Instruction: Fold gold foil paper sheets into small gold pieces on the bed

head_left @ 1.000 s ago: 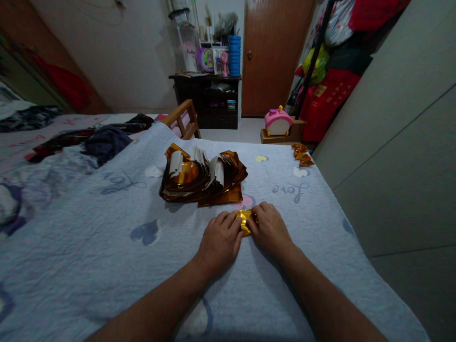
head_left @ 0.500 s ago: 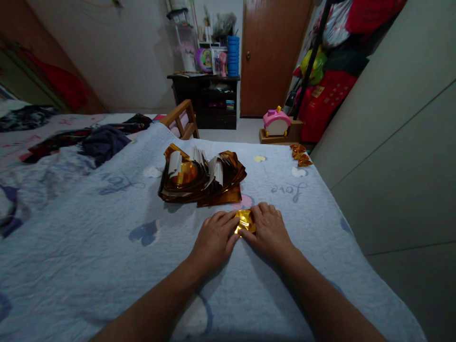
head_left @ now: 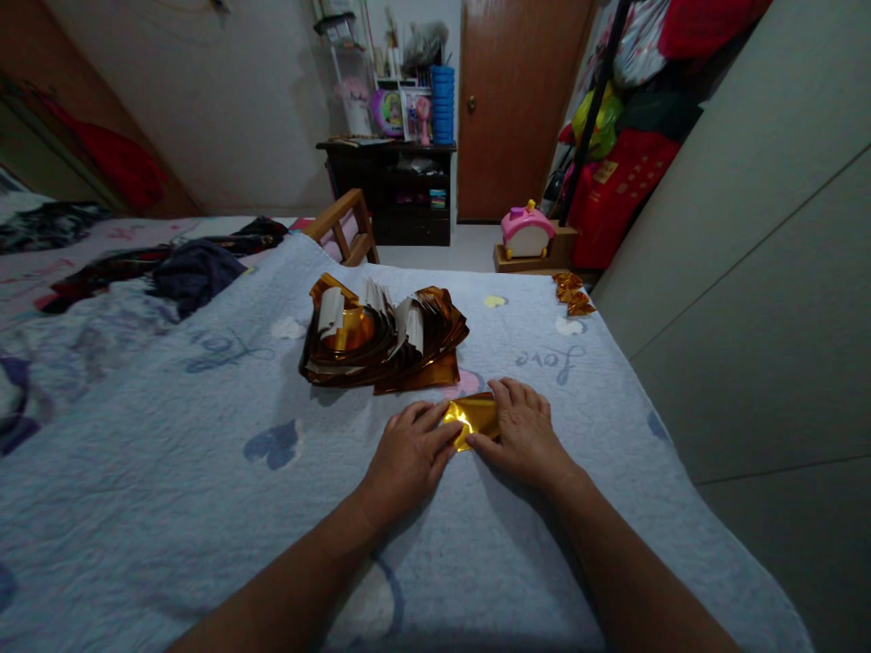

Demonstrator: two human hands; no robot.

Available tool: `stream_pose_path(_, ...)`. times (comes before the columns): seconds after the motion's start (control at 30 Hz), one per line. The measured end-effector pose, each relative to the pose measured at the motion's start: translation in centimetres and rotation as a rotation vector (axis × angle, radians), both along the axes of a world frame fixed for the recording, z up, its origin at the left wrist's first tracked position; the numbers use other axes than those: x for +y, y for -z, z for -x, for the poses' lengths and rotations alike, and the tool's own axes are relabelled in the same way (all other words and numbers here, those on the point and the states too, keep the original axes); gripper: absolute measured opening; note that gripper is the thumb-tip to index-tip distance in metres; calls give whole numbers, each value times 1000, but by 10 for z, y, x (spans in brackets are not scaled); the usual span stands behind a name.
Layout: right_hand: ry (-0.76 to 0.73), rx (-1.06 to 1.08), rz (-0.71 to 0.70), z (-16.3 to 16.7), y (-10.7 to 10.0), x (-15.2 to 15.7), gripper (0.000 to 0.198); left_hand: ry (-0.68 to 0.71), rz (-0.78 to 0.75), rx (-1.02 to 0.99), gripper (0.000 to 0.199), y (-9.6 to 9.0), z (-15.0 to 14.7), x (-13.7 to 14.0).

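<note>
Between my two hands lies a small piece of shiny gold foil paper (head_left: 476, 417), low over the bedspread. My left hand (head_left: 412, 453) has its fingers closed on the paper's left end, the index finger reaching across its face. At the other end, my right hand (head_left: 527, 431) grips it with the thumb along the near edge and the fingers over the far side. Just beyond is a loose stack of gold foil sheets (head_left: 422, 374), curled, with white backs showing. Some folded gold foil pieces (head_left: 572, 295) sit at the far right corner.
A pale blue patterned bedspread (head_left: 327, 508) lies under everything. Dark clothes (head_left: 194, 277) are heaped at the left. A wooden chair (head_left: 347, 227) and a pink toy (head_left: 527, 231) stand past the far edge. A pale cabinet wall (head_left: 768, 299) runs along the right.
My right hand has shifted right and slightly away from my left hand. More of the gold foil paper now shows between them. The stack and the folded pieces stay put.
</note>
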State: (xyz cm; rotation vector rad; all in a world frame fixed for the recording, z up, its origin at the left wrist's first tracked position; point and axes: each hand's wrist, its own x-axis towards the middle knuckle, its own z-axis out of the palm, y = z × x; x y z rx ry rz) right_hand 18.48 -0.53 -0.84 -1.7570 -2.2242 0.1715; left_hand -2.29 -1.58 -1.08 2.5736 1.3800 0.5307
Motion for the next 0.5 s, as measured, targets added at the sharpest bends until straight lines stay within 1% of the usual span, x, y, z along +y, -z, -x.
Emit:
stream_pose_path(0.27,8,-40,80,-19,10,6,88,13,-11,25,30,0,1,1)
stream_pose_path(0.4,7,-47,98,-25,12,8,87,5,-10,43,29,0,1,1)
stream_pose_path(0.5,32,-60,161,-30,9,11,88,10,6,61,29,-1,0,1)
